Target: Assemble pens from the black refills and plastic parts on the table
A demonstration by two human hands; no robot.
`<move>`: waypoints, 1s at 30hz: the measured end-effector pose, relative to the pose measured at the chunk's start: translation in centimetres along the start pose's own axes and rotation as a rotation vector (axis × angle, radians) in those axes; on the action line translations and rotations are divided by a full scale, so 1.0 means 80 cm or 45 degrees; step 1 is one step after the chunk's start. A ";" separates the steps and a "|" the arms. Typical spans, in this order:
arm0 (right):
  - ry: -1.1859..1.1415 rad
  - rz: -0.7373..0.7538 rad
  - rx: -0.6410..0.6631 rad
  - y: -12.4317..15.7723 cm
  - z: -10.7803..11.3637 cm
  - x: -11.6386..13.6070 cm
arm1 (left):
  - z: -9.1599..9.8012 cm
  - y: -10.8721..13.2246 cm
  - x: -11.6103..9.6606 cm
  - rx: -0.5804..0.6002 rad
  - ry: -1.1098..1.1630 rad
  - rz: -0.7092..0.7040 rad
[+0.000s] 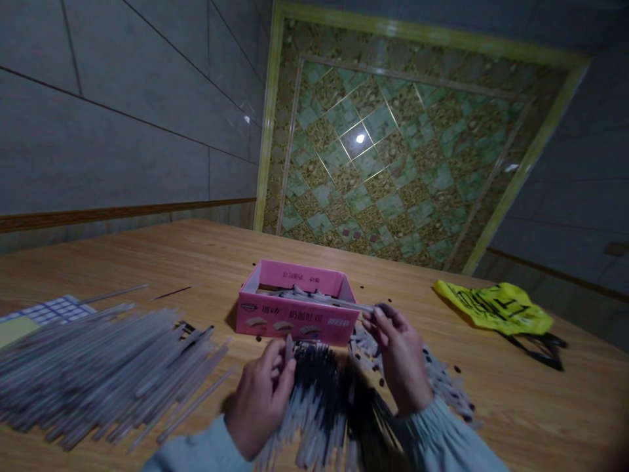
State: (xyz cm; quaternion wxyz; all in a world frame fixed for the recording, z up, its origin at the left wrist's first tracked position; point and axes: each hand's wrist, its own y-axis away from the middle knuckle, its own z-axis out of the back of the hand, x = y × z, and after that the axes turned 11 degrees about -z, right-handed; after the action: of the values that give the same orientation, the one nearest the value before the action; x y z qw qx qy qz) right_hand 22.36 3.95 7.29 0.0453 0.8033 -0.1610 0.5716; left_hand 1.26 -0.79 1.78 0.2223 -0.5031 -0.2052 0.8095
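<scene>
My left hand (263, 393) is closed in front of the pink box, pinching a short, thin, translucent piece (289, 347) that stands upright. My right hand (400, 354), right of the box, is closed on a thin grey stick (361, 306) pointing left over the box's rim. Inside the open pink cardboard box (295, 320) lie more thin grey sticks (297, 293). Between my hands is a bundle of translucent sticks with black upper ends (314, 373), and thin black sticks (368, 413) lie beside it. Whether the left piece is a tube cannot be made out.
A large pile of long translucent sticks (93, 373) covers the table's left side, near a blue checked cloth (54, 309). Small pale and black pieces (445, 383) lie scattered around my right forearm. A yellow plastic bag (496, 308) with black handles rests at right.
</scene>
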 end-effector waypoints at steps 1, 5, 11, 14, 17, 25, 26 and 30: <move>0.034 0.015 0.014 -0.016 -0.012 0.003 | -0.008 0.007 -0.002 0.019 0.005 -0.049; 0.317 0.004 0.066 -0.062 -0.040 0.005 | -0.019 0.021 -0.002 0.106 0.036 -0.162; 0.958 0.079 0.081 -0.035 0.007 -0.003 | -0.019 0.014 0.002 0.065 0.323 -0.036; 1.326 0.041 0.189 -0.005 0.041 -0.012 | -0.022 0.012 0.003 0.012 0.395 0.017; 1.639 0.012 0.246 0.020 0.061 -0.028 | -0.024 0.013 0.003 0.026 0.388 0.036; 1.945 0.085 0.190 0.056 0.061 -0.062 | -0.027 0.014 0.009 -0.007 0.457 0.105; 1.956 0.097 0.198 0.057 0.059 -0.063 | -0.027 0.013 0.010 -0.026 0.488 0.124; 1.958 0.105 0.220 0.060 0.056 -0.070 | -0.028 0.010 0.015 -0.072 0.620 0.194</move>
State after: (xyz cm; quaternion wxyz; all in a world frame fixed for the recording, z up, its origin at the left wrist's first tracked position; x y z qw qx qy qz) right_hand 23.29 -0.56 0.04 0.0601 0.1745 -0.0688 0.9804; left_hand 2.72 -0.56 -0.46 0.1892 -0.7033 -0.1297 0.6728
